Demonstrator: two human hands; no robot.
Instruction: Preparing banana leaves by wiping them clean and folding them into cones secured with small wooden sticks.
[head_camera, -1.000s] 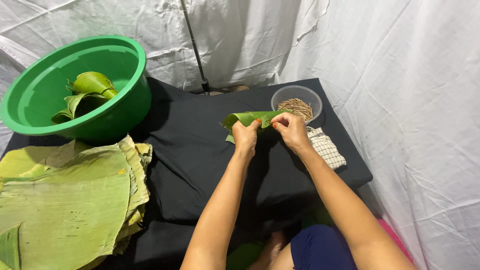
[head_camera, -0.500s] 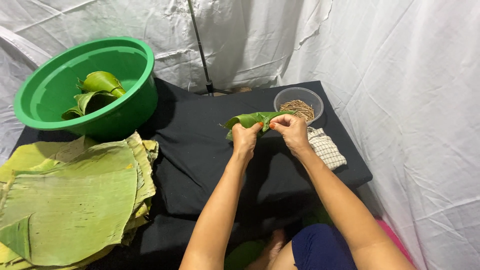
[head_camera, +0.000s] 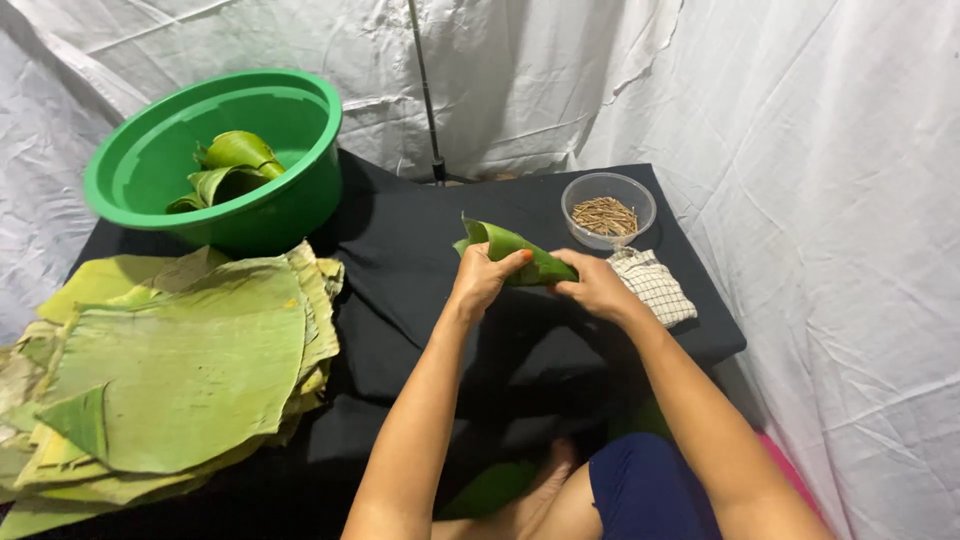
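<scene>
- Left hand (head_camera: 482, 280) and right hand (head_camera: 597, 288) both clamped on a rolled leaf (head_camera: 515, 255), held just above the black desk (head_camera: 400, 260), between the stack of leaves and the clear bowl.
- Leaf is folded into a cone-ish shape, wide end up-left, narrow end running under the right hand.
- To do this fold well, imo: keep left thumb pressing the overlap so it doesn't spring open; right fingers pinch the narrow end tight; roll w/ the grain so the leaf doesn't split.
- Clear bowl (head_camera: 608, 208) of thin brown sticks sits just beyond the right hand; checked cloth (head_camera: 655, 288) touching/just beside that hand.
- Stack of flat leaves (head_camera: 180, 370) at left on the desk; green basin (head_camera: 225, 160) behind it w/ a few folded leaves (head_camera: 232, 165) inside.
- Hard to tell: whether the cone is pinned yet; right fingertips hidden behind the leaf; the narrow tip is covered by the hand.
- Stack's left edge is cut off by the frame; desk's near edge hidden by arms and lap.
- Green thing by the knee, low in view: unclear what it is.
</scene>
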